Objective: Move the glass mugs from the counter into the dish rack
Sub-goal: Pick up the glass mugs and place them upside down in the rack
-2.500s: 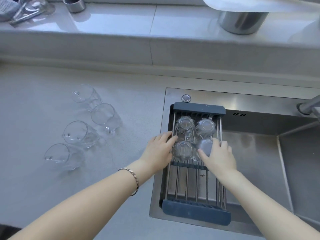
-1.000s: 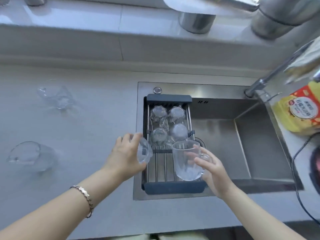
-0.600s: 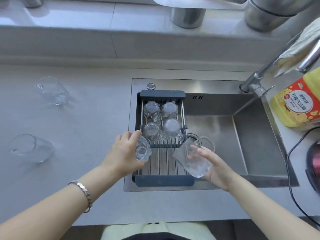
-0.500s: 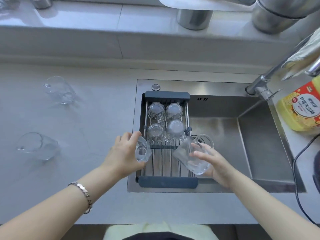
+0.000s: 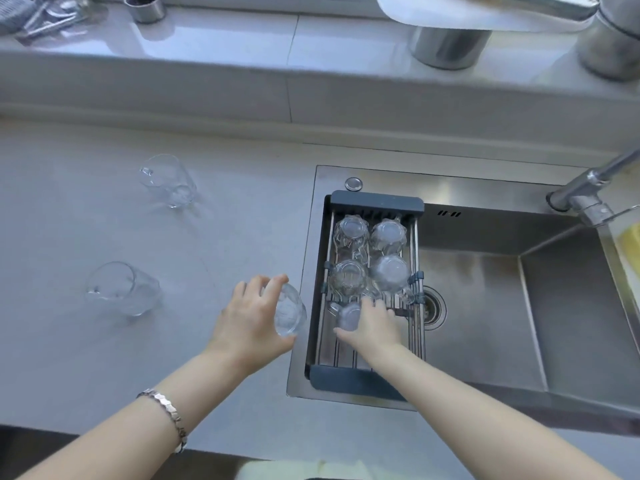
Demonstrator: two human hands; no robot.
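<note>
A dark-framed dish rack spans the left part of the sink and holds several upturned glass mugs. My right hand is over the rack, gripping an inverted glass mug that sits on the bars behind the near row. My left hand hovers at the rack's left edge, holding another glass mug tilted on its side. Two more glass mugs, one farther and one nearer, stand on the grey counter to the left.
The steel sink basin with its drain lies right of the rack. A tap rises at the right, a yellow bottle beside it. Metal pots and a canister stand on the back ledge.
My right hand turned its mug upside down and moved it left onto the rack bars. My left hand kept its mug beside the rack. Two mugs left the counter since the earliest frame.
</note>
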